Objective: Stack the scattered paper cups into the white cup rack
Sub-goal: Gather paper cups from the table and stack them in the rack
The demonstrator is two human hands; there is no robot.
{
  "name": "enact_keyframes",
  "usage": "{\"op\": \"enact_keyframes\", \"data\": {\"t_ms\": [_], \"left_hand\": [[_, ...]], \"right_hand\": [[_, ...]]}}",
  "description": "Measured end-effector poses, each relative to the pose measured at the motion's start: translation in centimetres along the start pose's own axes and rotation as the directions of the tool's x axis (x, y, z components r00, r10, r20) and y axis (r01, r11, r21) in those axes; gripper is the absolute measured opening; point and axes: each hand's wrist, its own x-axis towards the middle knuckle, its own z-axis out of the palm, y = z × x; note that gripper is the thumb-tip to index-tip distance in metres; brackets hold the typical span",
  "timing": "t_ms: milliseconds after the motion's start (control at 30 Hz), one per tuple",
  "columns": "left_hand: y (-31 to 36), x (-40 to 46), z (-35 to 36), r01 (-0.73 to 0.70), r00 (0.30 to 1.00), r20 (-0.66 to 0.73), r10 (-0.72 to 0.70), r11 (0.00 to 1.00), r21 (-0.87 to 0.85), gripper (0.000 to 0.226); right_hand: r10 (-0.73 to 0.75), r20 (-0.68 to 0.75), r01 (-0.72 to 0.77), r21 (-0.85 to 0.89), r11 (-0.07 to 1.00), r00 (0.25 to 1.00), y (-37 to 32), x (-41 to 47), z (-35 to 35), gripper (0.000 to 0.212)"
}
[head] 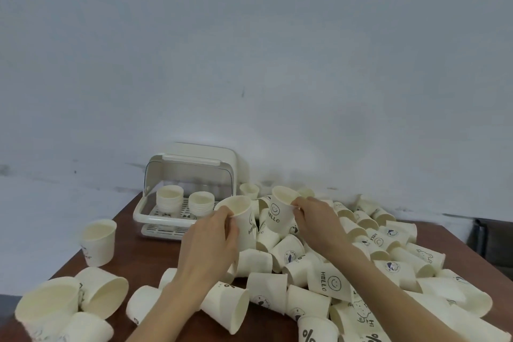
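Both hands hold HELLO cups (279,209) upright, mouths up, above rack (177,203).

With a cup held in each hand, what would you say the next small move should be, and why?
Probably nest the right hand's cup into the left hand's cup: both are upright, side by side, and the rack already holds two nested stacks.

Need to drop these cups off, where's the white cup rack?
The white cup rack sits at the table's far left, just beyond the left hand.
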Motion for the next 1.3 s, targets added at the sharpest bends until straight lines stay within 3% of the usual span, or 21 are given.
{"op": "enact_keyframes", "data": {"t_ms": [467, 667, 1300], "left_hand": [[-3.9, 0.3, -3.5, 0.081, 0.996, -0.039, -0.079, 0.995, 0.05, 0.016], [-5.4, 1.0, -4.7, 0.137, 0.989, -0.066, -0.133, 0.988, 0.065, 0.018], [-10.3, 3.1, -6.1, 0.14, 0.982, -0.144, -0.124, 0.985, 0.102, 0.022]], "right_hand": [[-0.103, 0.022, 0.101, 0.081, 0.992, 0.994, -8.3, 2.4, 3.2, 0.029], [-0.108, 0.024, 0.105, 0.088, 0.991, 0.994, -10.8, 4.1, 5.2, 0.027], [-0.043, -0.045, 0.044, 0.024, 0.999, 0.998, -14.5, 9.6, 10.2, 0.029]]}}
